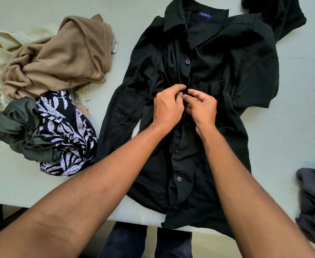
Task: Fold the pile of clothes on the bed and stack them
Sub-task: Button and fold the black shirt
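- Hanging over the near edge of the bed (pixel 292 108) at 6 o'clock, the hem of the black shirt (pixel 208 71) droops limp. It looks like a thin woven cloth, light and soft, that will likely sag wherever it is not held up.
- A little farther up the front, a purple button (pixel 179 178) sits on the placket, and the two halves lie closed around it.
- At the centre, the left hand (pixel 168 108) and right hand (pixel 203 107) meet at chest height. Each pinches the placket edge, with fingers (pixel 178 88) curled tight on the cloth. Any button between them is hidden.
- Once buttoned, the front should hold together when folded. The best places to take hold are probably the shoulder seams and side seams, with a wide pinch, since the fabric creases easily.
- At 4 o'clock a grey garment (pixel 314 198) lies crumpled, well apart from the hands.
- From 8 to 10 o'clock the unfolded pile waits: an olive garment (pixel 17 123), a leaf-print piece (pixel 65 131), a tan ribbed knit (pixel 63 58) and a cream cloth (pixel 4 40). The knit looks thicker and stretchy.
- At 12 o'clock the collar (pixel 190 21) lies open and is likely the shirt's stiffest part.
- At 1 o'clock more dark cloth (pixel 283 13) lies bunched; whether it is a sleeve or a separate piece cannot be told.
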Motion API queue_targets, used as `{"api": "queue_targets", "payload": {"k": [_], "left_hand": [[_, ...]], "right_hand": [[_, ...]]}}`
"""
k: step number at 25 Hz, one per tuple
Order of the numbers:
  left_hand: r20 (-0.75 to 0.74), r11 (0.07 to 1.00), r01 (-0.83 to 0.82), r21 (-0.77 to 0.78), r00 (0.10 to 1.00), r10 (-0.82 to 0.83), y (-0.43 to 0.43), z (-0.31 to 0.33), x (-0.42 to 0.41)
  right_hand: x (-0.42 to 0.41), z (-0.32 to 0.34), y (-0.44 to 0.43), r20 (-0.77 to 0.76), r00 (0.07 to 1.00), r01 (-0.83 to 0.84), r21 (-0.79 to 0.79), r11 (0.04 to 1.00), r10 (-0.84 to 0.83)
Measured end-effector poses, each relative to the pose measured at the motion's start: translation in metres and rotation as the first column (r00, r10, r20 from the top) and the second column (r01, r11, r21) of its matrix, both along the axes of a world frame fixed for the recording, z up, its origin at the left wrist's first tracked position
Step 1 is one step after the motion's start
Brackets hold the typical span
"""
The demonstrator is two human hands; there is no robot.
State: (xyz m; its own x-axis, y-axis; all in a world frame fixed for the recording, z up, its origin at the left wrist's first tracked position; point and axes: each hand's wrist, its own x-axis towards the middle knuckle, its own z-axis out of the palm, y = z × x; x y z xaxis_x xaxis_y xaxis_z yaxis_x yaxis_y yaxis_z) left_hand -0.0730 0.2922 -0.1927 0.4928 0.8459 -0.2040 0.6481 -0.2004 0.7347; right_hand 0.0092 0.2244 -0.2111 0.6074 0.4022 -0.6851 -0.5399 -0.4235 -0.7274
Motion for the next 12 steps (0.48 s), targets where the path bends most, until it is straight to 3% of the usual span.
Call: {"api": "queue_targets", "payload": {"k": [12], "left_hand": [[-0.209,0.995,-0.032,-0.096,0.978,0.011,0.013,0.003,0.019]], "right_hand": [[-0.009,-0.011,-0.006,0.106,0.994,0.005,0.031,0.999,-0.009]]}}
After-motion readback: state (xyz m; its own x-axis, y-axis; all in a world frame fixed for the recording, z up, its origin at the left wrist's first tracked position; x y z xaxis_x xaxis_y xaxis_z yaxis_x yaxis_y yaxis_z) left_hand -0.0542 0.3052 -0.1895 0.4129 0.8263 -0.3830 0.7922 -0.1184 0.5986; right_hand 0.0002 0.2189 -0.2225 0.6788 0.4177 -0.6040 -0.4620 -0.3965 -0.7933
